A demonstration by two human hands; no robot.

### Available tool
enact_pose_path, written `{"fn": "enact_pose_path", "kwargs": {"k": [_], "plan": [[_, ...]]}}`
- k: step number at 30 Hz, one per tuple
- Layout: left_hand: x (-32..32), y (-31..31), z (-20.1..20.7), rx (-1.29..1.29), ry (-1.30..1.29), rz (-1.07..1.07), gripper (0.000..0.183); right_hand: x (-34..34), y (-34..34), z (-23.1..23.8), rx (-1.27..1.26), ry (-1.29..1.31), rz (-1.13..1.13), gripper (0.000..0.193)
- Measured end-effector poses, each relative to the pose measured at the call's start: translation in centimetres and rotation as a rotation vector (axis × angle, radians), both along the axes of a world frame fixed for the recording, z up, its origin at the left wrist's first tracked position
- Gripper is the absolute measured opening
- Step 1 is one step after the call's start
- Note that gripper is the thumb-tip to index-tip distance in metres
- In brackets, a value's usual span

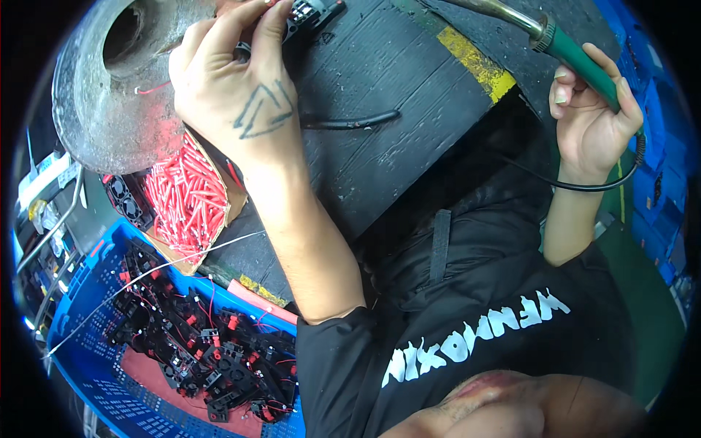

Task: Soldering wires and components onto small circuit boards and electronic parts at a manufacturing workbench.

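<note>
My left hand is raised over the bench's far side, index finger and thumb pinched on a small red part at the upper edge of the picture. Right beside those fingertips is a black and silver component, partly hidden by the hand. In my right hand is a soldering iron, gripped by its green handle; its metal barrel points up and left, and the tip is out of view. The iron's black cord loops down past my wrist.
A cardboard box of red-sleeved pieces sits left of my forearm, below a worn metal dish. A blue crate holds several black fan assemblies with red connectors. The dark bench has yellow edge tape; a black cable lies on it.
</note>
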State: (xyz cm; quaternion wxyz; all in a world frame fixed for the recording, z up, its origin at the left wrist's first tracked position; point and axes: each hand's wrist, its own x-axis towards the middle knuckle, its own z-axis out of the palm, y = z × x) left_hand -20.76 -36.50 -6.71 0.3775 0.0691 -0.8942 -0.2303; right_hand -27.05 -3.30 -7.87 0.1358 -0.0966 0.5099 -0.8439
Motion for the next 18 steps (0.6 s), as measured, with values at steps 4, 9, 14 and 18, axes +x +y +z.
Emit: {"fn": "enact_pose_path", "kwargs": {"k": [4,9,14,18], "plan": [[0.1,0.6,0.0,0.14,-0.038,0.062,0.014,0.4,0.8,-0.5,-0.016,-0.051,-0.053,0.054],[-0.2,0.3,-0.6,0.11,-0.004,0.081,0.013,0.7,1.9,-0.2,-0.02,-0.029,-0.069,0.053],[0.1,-0.1,-1.1,0.116,0.002,0.073,0.014,1.1,2.2,-0.2,-0.017,-0.027,-0.084,0.053],[-0.1,0.0,-0.9,0.102,0.028,0.057,0.015,1.6,2.6,0.0,-0.008,-0.002,-0.095,0.053]]}}
